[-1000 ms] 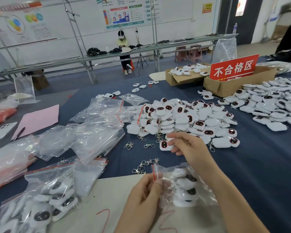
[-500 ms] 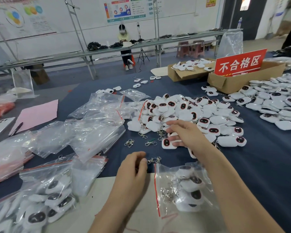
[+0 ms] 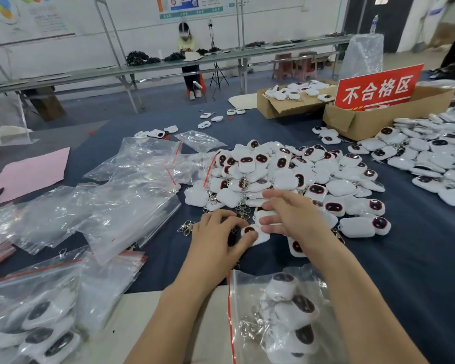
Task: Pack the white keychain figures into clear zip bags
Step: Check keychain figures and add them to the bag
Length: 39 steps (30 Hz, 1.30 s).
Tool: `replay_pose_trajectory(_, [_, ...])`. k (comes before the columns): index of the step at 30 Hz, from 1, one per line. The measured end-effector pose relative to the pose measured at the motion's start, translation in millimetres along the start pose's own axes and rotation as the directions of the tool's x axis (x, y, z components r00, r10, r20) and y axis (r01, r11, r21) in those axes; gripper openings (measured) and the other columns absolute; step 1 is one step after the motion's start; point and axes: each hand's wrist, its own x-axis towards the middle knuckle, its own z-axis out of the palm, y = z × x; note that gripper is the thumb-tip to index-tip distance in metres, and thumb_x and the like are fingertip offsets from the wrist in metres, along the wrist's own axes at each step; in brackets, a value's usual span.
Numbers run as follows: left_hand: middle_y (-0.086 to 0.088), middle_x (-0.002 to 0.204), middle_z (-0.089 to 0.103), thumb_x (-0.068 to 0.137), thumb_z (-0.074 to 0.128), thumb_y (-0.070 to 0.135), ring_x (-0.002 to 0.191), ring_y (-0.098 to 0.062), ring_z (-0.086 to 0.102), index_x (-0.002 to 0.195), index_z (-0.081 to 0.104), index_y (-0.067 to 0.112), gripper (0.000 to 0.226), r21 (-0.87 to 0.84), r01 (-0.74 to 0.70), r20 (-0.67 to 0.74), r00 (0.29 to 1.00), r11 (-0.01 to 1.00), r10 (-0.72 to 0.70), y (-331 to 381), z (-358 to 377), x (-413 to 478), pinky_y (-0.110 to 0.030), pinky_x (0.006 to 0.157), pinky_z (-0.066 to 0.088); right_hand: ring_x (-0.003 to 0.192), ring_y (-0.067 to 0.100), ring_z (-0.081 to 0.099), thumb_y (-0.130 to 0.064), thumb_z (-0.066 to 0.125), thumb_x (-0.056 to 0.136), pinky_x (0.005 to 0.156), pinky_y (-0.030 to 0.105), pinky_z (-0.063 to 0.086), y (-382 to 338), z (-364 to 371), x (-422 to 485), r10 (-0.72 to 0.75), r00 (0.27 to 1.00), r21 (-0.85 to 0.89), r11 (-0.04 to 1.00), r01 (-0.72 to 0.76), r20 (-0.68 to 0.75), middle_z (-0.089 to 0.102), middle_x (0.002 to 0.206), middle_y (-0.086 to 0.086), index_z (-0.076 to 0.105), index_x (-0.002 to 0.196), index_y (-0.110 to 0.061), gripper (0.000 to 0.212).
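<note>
Two bare hands reach over a dark blue table [image 3: 405, 271] to the near edge of a heap of white keychain figures [image 3: 286, 169] with dark faces. The left hand [image 3: 218, 232] pinches one figure [image 3: 260, 236] between thumb and curled fingers, while the right hand [image 3: 297, 219] lays straight fingers on figures just beside it. A clear zip bag [image 3: 243, 298] holding several figures lies nearest, with empty bags [image 3: 126, 203] at left

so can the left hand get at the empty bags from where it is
Probably yes. The empty bags lie just left of the left hand, with only a loose clasp between them. It is busy pinching a figure, though.
</note>
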Motion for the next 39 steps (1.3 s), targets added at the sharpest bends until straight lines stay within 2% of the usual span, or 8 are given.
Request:
replay_pose_trajectory(3, [0.022, 0.101, 0.064, 0.092, 0.066, 0.044, 0.101, 0.000, 0.053, 0.100, 0.057, 0.045, 0.012, -0.231, -0.002, -0.008, 1.000, 0.973, 0.000, -2, -2, -2, -0.021, 0.090, 0.039, 0.044, 0.009, 0.058, -0.019, 0.052, 0.099, 0.042, 0.021, 0.047, 5, 1, -2, -0.106, 0.993, -0.249, 0.962, 0.116, 0.052, 0.067, 0.088, 0.000, 0.069, 0.108, -0.024, 0.020])
replay_pose_trajectory(7, [0.016, 0.090, 0.068, 0.096, 0.068, 0.034, 0.078, -0.005, 0.064, 0.107, 0.063, 0.052, 0.021, -0.576, 0.037, -0.138, 0.980, 0.817, -0.142, -3, -10, -4, -0.008, 0.070, 0.046, 0.046, -0.003, 0.055, -0.038, 0.058, 0.097, 0.041, 0.015, 0.041, 10, 7, -10, -0.184, 0.955, -0.448, 0.851, 0.274, 0.233, 0.070, 0.084, -0.018, 0.068, 0.103, -0.039, 0.012])
replay_pose_trajectory(10, [0.005, 0.092, 0.071, 0.095, 0.069, 0.041, 0.082, -0.012, 0.067, 0.116, 0.066, 0.047, 0.023, -0.708, 0.045, -0.168, 0.958, 0.705, -0.231, -5, -15, -1, -0.022, 0.079, 0.054, 0.045, -0.012, 0.053, -0.038, 0.062, 0.096, 0.041, 0.013, 0.041, 13, 17, -12, -0.178, 0.950, -0.430, 0.859, 0.276, 0.255, 0.071, 0.105, -0.009, 0.060, 0.105, -0.037, 0.009])
replay_pose_trajectory(12, [0.000, 0.100, 0.075, 0.091, 0.072, 0.041, 0.090, -0.016, 0.070, 0.115, 0.070, 0.043, 0.024, -0.795, 0.082, -0.105, 0.957, 0.601, -0.269, -6, -18, -1, -0.033, 0.083, 0.059, 0.042, -0.006, 0.054, -0.038, 0.059, 0.098, 0.039, 0.016, 0.041, 13, 22, -14, -0.162, 0.946, -0.445, 0.851, 0.278, 0.281, 0.071, 0.091, -0.007, 0.061, 0.100, -0.030, 0.008])
replay_pose_trajectory(17, [0.013, 0.112, 0.076, 0.095, 0.067, 0.034, 0.109, -0.007, 0.069, 0.118, 0.071, 0.035, 0.023, -0.801, 0.098, -0.028, 0.979, 0.591, -0.200, -6, -20, -2, -0.027, 0.097, 0.051, 0.042, 0.006, 0.057, -0.030, 0.057, 0.101, 0.044, 0.018, 0.047, 11, 22, -15, -0.107, 0.948, -0.386, 0.895, 0.222, 0.298, 0.063, 0.054, -0.009, 0.068, 0.098, -0.009, 0.024])
replay_pose_trajectory(23, [0.019, 0.101, 0.075, 0.102, 0.059, 0.016, 0.095, 0.003, 0.066, 0.118, 0.070, 0.034, 0.027, -0.727, 0.089, -0.060, 0.980, 0.681, -0.192, -2, -17, 0, -0.018, 0.094, 0.050, 0.056, 0.011, 0.065, -0.020, 0.065, 0.096, 0.054, 0.022, 0.054, 13, 21, -12, -0.162, 0.955, -0.216, 0.952, 0.218, 0.248, 0.073, 0.099, -0.013, 0.070, 0.114, -0.028, 0.020])
replay_pose_trajectory(31, [0.014, 0.094, 0.077, 0.097, 0.066, 0.016, 0.089, 0.006, 0.069, 0.111, 0.074, 0.026, 0.018, -0.784, 0.085, -0.046, 0.980, 0.615, -0.193, 0, -17, -2, -0.006, 0.077, 0.047, 0.068, 0.010, 0.069, -0.019, 0.070, 0.093, 0.060, 0.026, 0.058, 16, 13, -8, -0.176, 0.954, -0.164, 0.962, 0.219, 0.241, 0.070, 0.077, -0.009, 0.073, 0.104, -0.020, 0.011])
replay_pose_trajectory(39, [0.009, 0.089, 0.078, 0.095, 0.070, 0.014, 0.082, 0.000, 0.068, 0.102, 0.075, 0.027, 0.015, -0.816, 0.113, 0.008, 0.983, 0.566, -0.185, 0, -17, -2, -0.011, 0.078, 0.051, 0.068, 0.008, 0.069, -0.016, 0.072, 0.091, 0.064, 0.019, 0.056, 15, 4, -6, -0.178, 0.949, -0.184, 0.956, 0.229, 0.260, 0.072, 0.074, -0.005, 0.073, 0.107, -0.015, 0.016])
